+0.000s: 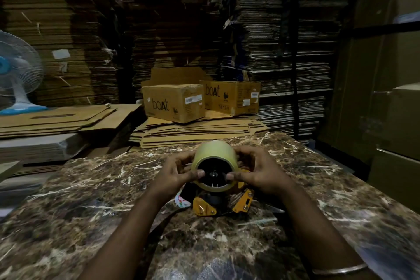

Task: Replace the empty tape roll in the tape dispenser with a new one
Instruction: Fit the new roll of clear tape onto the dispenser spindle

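— What are the fingers doing?

— Both thumbs press on the near rim of the tape roll (214, 161), one on each side of its dark centre. The left hand (175, 171) wraps its fingers around the roll's left side, the right hand (259, 173) around the right, so the roll is pinched between them.

— And where is the roll?

— On the black hub of the tape dispenser (221, 202), open end facing the camera. I cannot tell whether it is pushed fully home.

— The dispenser itself?

— Yellow and black, resting on the marble-patterned bench (91, 200), just under the hands. A small scrap with printing (181, 201) lies touching its left side.

— Further out?

— A bangle (338, 270) circles the right wrist. Beyond the bench two cardboard boxes (175, 102) sit on flat cardboard sheets, with tall cardboard stacks (284, 41) behind and a fan (16, 75) at far left.
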Available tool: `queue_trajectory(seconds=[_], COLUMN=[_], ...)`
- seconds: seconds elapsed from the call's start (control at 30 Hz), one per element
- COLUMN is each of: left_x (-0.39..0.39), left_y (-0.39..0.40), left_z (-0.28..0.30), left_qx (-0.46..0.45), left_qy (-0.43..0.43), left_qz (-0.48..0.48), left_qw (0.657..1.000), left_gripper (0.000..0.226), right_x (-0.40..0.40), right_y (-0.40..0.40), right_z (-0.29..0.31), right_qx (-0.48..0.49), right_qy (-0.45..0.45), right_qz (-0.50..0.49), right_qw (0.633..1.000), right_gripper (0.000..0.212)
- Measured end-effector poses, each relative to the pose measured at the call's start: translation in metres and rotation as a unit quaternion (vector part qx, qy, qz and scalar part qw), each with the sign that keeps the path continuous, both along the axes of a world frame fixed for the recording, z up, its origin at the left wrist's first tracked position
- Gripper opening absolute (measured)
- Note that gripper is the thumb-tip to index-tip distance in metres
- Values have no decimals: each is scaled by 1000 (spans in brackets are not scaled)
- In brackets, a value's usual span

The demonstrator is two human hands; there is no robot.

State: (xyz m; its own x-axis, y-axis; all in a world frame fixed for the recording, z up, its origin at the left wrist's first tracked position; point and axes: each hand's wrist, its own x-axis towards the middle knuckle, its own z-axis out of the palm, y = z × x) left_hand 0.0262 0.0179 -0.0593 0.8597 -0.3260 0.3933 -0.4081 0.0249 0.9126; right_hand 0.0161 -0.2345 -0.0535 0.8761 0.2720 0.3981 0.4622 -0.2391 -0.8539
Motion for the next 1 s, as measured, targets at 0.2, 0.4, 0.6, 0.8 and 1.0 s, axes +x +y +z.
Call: queue_trajectory(seconds=[0.2,0.4,0.6,0.8,1.0], left_x=[7,11,8,15,19], left_y=[0,0,-11,-7,-11], left_z=[-3,-8,-1,-5,-17], left_qx=[4,-7,-35,27,107], left_qy=[-19,2,25,16,-3], left_qz=[20,41,74,173,229], left_qw=[1000,999,996,984,967], left_gripper=[65,67,27,30,13], right_x=[3,4,3,6,2], right_y=[3,5,13,19,15], right_z=[-2,-2,0,-2,-1], right_qx=[28,58,70,154,225], right_qy=[6,2,37,218,312], right_qz=[9,11,-24,-100,-139], right_qw=[1000,998,997,958,912], right_gripper=[52,49,23,38,21])
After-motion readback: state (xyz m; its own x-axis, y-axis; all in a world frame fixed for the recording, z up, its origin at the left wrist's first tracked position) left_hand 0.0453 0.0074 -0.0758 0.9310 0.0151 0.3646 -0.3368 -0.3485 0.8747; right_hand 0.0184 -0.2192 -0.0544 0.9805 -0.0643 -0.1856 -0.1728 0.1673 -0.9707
